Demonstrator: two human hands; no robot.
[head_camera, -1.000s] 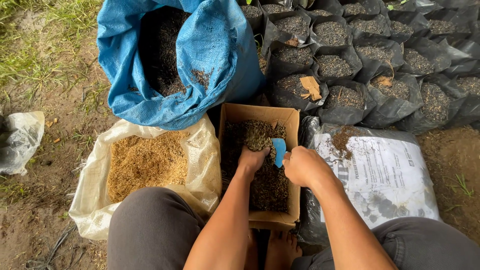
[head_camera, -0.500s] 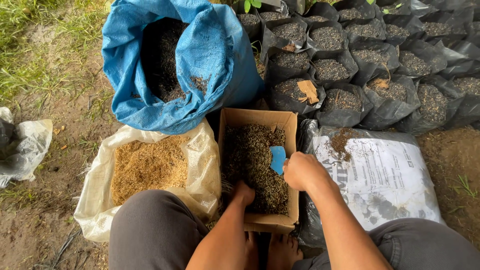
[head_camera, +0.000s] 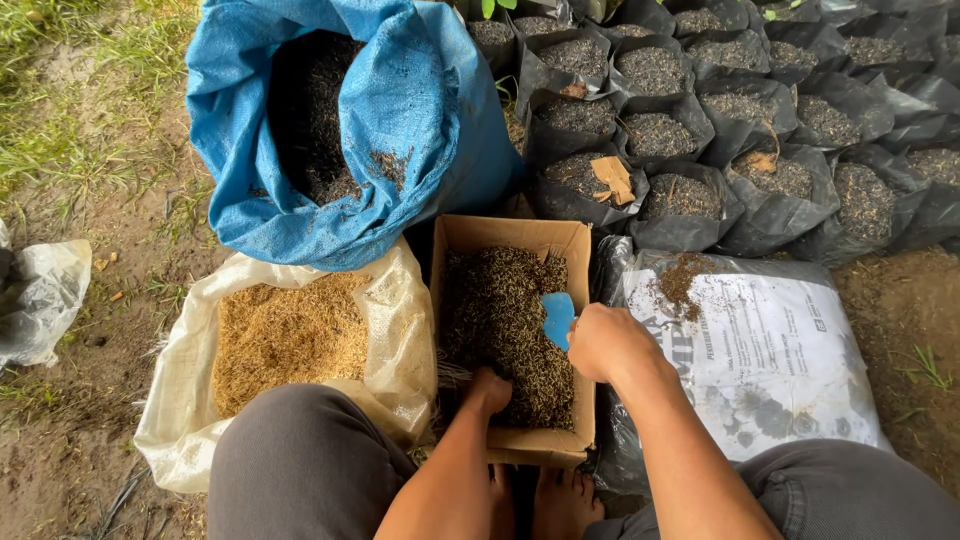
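A small blue scoop (head_camera: 558, 318) stands blade-down in a cardboard box (head_camera: 512, 234) of dark, husk-flecked potting mix (head_camera: 500, 320), towards the box's right wall. The person's right hand (head_camera: 605, 343) is closed round the scoop's handle, so only the blade shows. The scoop looks like thin, stiff plastic: light, easy to steer, and best held at the handle, as it is now. The mix looks loose, dry and crumbly; it would probably spill off a tilted blade.

The left hand (head_camera: 487, 389) is pushed into the mix at the near end of the box, its fingers buried, so whether it is cupped round a handful or lies flat cannot be told. The box itself is soft-sided cardboard, likely heavy while this full and better lifted from beneath than by its flaps.

Left of the box, touching it, lies an open pale woven sack (head_camera: 176, 420) of tan rice husk (head_camera: 288, 335). Beyond both, an open blue woven sack (head_camera: 420, 120) holds more dark material. To the right lies a flat white printed bag (head_camera: 770, 360) with a little brown spill (head_camera: 685, 277) at its far edge. Along the far right stand rows of filled black nursery bags (head_camera: 700, 120). A crumpled clear plastic bag (head_camera: 40, 295) sits on the bare ground at far left. The person's knees and bare toes frame the near edge.
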